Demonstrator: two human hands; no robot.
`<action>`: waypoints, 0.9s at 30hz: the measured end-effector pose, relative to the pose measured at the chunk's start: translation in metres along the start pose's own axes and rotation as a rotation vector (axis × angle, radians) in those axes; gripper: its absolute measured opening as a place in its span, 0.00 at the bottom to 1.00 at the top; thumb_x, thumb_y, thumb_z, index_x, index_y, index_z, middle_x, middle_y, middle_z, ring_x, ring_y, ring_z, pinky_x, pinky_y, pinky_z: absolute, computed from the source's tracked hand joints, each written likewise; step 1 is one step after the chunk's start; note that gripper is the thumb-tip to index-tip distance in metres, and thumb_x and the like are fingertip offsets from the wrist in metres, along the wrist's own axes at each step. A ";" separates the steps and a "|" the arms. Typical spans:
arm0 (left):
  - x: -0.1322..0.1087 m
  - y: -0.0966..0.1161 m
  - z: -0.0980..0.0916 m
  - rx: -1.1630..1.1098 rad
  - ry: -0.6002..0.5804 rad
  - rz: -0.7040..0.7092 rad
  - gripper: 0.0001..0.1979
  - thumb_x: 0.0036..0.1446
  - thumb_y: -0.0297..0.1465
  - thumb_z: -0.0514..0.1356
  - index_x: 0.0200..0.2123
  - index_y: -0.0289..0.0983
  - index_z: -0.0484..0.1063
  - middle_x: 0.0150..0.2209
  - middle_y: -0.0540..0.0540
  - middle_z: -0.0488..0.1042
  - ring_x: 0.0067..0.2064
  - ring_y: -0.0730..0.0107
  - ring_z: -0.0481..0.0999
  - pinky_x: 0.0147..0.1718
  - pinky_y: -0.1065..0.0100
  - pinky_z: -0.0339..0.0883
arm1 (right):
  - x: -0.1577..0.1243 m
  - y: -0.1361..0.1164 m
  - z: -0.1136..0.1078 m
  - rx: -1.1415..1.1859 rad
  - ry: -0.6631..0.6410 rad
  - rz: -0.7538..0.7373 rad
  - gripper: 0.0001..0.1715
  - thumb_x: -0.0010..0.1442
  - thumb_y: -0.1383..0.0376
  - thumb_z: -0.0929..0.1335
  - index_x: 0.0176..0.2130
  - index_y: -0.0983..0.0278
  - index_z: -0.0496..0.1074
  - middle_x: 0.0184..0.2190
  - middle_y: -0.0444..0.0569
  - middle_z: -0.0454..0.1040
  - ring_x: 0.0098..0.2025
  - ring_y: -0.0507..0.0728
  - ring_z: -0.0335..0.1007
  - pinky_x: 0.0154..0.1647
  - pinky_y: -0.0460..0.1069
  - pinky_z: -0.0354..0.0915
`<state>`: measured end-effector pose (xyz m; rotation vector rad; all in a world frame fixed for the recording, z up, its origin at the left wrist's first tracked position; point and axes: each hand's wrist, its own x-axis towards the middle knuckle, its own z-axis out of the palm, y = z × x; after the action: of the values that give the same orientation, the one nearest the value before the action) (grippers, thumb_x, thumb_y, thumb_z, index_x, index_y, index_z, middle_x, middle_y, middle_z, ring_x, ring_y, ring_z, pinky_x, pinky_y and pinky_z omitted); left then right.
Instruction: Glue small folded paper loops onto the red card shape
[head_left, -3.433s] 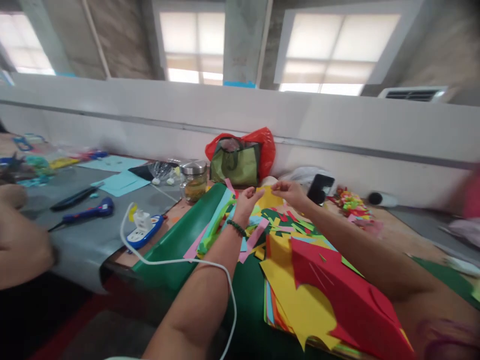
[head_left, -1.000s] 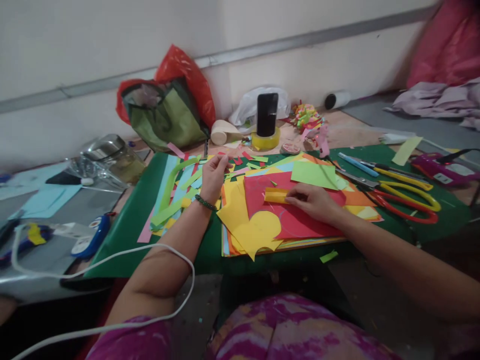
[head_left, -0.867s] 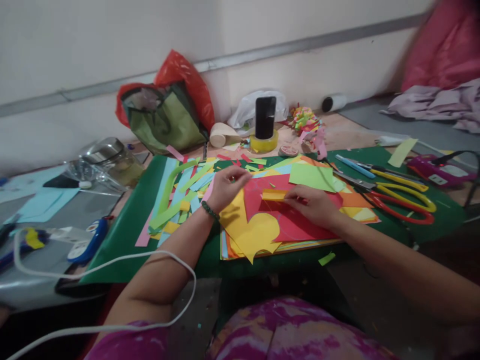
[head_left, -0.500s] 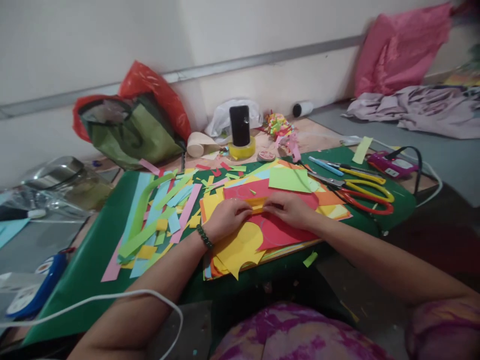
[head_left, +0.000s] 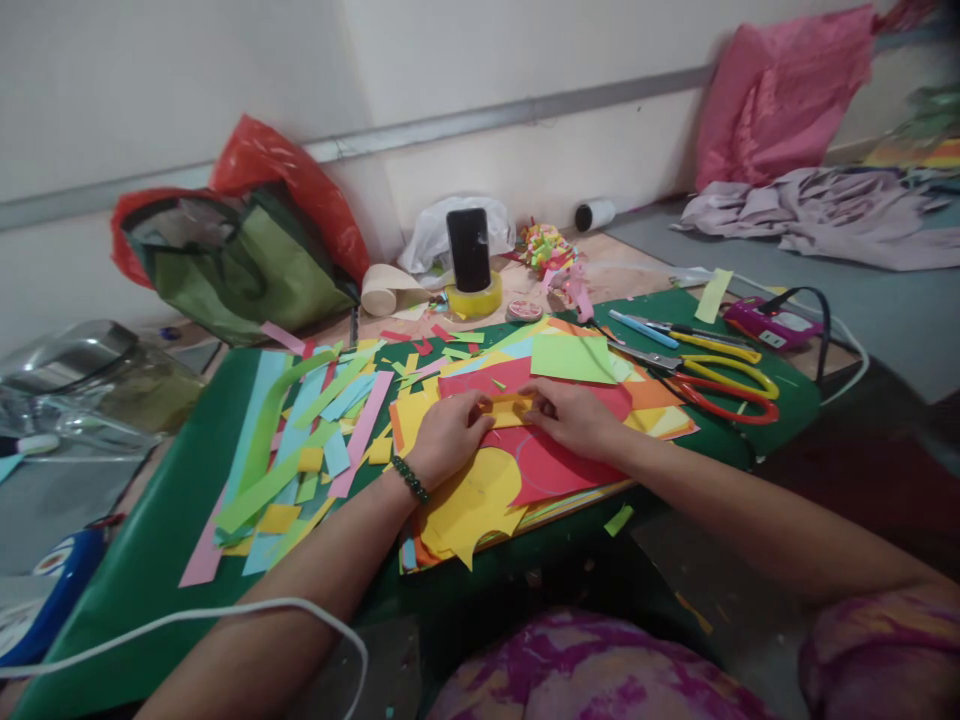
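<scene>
My left hand [head_left: 448, 436] and my right hand [head_left: 574, 416] meet over a small folded yellow paper piece [head_left: 510, 410] and pinch it from both ends, fingers closed on it. The piece lies on a red sheet [head_left: 555, 462] that tops a stack of coloured sheets, with a cut yellow sheet [head_left: 472, 500] just below my left hand. A dark bead bracelet [head_left: 409, 478] circles my left wrist. Everything rests on a green mat [head_left: 172, 560].
Loose paper strips [head_left: 300, 450] lie left of the stack. Red and yellow scissors [head_left: 720, 385] lie at the right, a pink glue gun [head_left: 772, 325] beyond. A phone [head_left: 469, 250] stands in a yellow tape roll. A green-and-red bag [head_left: 232, 255] and glass jar [head_left: 90, 380] sit left; a white cable [head_left: 225, 620] crosses near my arm.
My left hand left the strips at the left and came to the yellow piece that my right hand held; both now pinch it. The view swung down from the windows to the mat.
</scene>
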<state>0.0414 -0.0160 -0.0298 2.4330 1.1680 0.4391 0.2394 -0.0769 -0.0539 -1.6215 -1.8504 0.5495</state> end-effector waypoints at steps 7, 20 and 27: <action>-0.001 0.006 -0.003 0.056 -0.035 -0.029 0.17 0.56 0.29 0.60 0.50 0.37 0.71 0.31 0.47 0.77 0.35 0.62 0.76 0.34 0.66 0.64 | 0.000 -0.002 -0.001 -0.051 -0.026 0.044 0.20 0.59 0.68 0.67 0.52 0.64 0.67 0.27 0.45 0.74 0.29 0.54 0.70 0.30 0.47 0.60; 0.000 0.004 -0.002 0.130 -0.072 0.023 0.15 0.58 0.29 0.58 0.49 0.36 0.74 0.41 0.42 0.78 0.42 0.59 0.75 0.43 0.62 0.66 | 0.001 -0.005 -0.008 -0.254 0.024 -0.018 0.03 0.56 0.66 0.69 0.31 0.64 0.70 0.33 0.50 0.70 0.38 0.59 0.67 0.36 0.50 0.62; 0.000 -0.002 -0.006 -0.022 0.122 0.063 0.11 0.50 0.27 0.63 0.40 0.37 0.75 0.39 0.42 0.71 0.42 0.59 0.71 0.43 0.61 0.66 | -0.001 -0.008 -0.010 0.055 0.095 -0.093 0.07 0.59 0.63 0.65 0.29 0.62 0.65 0.25 0.45 0.70 0.28 0.53 0.64 0.30 0.48 0.59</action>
<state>0.0372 -0.0138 -0.0252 2.4586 1.1312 0.6245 0.2407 -0.0797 -0.0413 -1.4918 -1.8150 0.4711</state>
